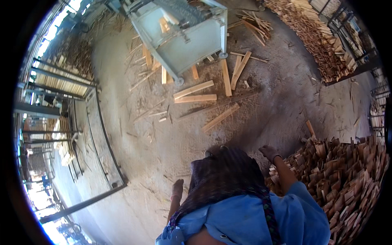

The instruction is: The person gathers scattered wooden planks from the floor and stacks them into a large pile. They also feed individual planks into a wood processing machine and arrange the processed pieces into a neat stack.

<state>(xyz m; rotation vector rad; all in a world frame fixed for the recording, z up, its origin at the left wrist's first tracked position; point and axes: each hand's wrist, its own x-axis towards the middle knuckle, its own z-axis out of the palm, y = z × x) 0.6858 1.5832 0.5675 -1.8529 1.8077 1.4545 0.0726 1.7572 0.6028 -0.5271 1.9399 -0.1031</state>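
My left hand (177, 188) hangs low at my left side, over the dusty floor. It looks covered by a dark glove, nothing shows in it, and its fingers are too small to make out. My right hand (270, 153), also dark-gloved, is held out to the right with its fingers loosely apart and nothing in them. Closest to it is a large heap of short wood pieces (343, 175) on my right. A dark patterned apron (228, 179) hangs down in front of me over a blue shirt (294, 208).
Ahead stands a pale metal machine (192, 45) on legs, with loose wooden strips (194, 89) scattered around its base. Long stacks of wood (314, 41) line the far right. A low metal rail frame (107, 143) lies on the left, near racks of planks (61, 77).
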